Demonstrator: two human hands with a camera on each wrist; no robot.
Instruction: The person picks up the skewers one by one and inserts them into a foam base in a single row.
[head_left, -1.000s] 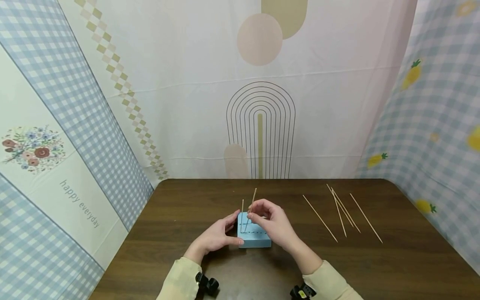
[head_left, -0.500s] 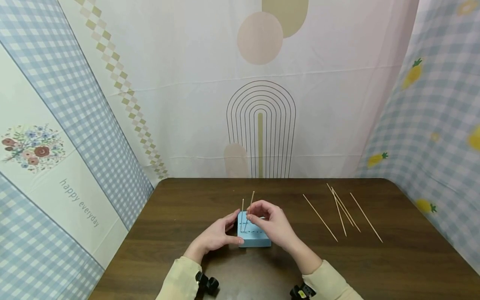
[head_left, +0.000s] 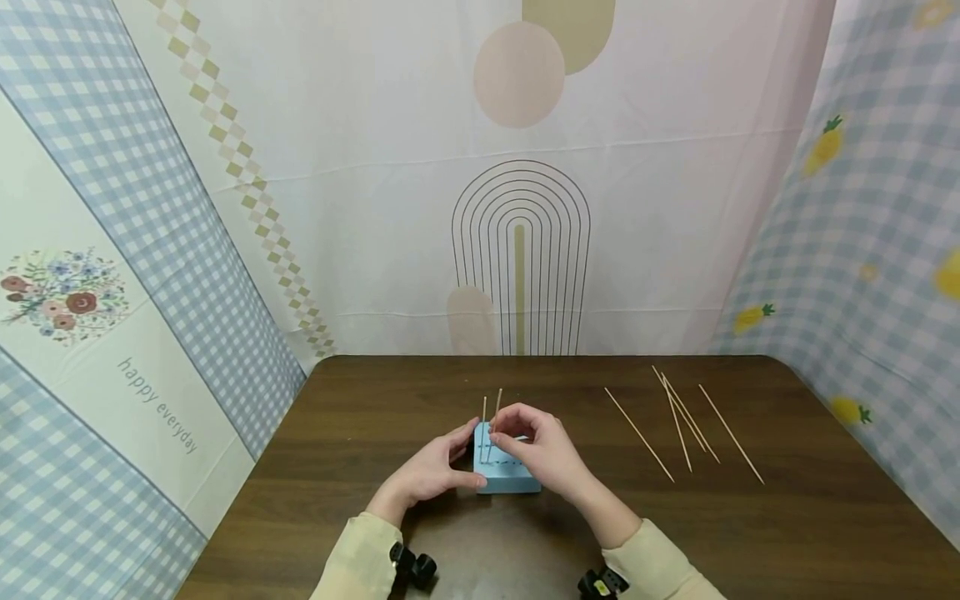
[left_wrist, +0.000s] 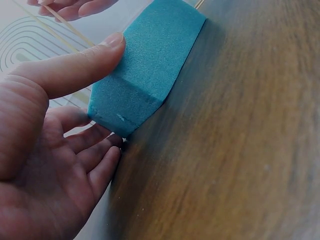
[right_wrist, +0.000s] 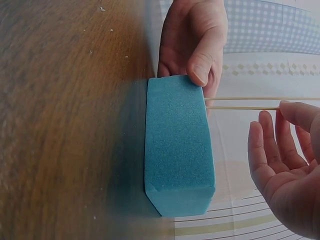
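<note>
A light blue foam block with a row of small marks or holes on top rests on the table. My left hand grips its left end, the thumb on the near face and the fingers at the side and behind. One thin wooden skewer stands upright in the block's left part. Just right of it, my right hand pinches a second skewer between thumb and forefinger. Its lower end meets the block's top; how deep it goes cannot be told.
Several loose skewers lie on the brown wooden table to the right, some crossing. One skewer lies apart, nearer the block. Printed cloths hang behind and at both sides.
The pinched skewer has swung more upright, its top moving left and lower. My right hand has shifted slightly left with it. My left hand keeps its place on the block.
</note>
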